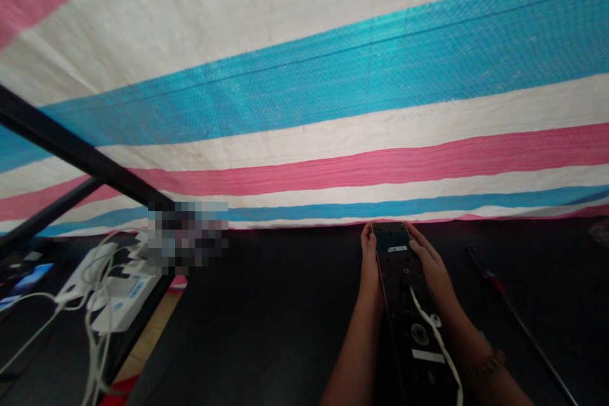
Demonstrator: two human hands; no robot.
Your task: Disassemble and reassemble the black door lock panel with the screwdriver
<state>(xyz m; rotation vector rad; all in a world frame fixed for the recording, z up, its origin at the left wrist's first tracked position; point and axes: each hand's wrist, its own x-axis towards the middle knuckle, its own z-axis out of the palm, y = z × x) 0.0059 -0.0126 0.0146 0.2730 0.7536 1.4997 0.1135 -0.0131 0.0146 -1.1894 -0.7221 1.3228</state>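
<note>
A long dark panel-like device (397, 304) lies lengthwise between my hands, its near end running out of the bottom of the view. Small white labels, a round fitting and several holes show on its upper face. From an opening near its middle, a whitish cable (435, 333) runs toward me. My left hand (368, 254) is wrapped round the far left edge. Gripping the far right edge is my right hand (428, 260), with a beaded bracelet on the wrist. Fingers under the device are hidden.
A screwdriver-like tool with a long thin shaft (535, 346) lies on the black table (266, 323) at right. White power strips (126, 298) and tangled cables are at left, by a black metal bar (85, 152). Striped sheeting (304, 95) hangs behind.
</note>
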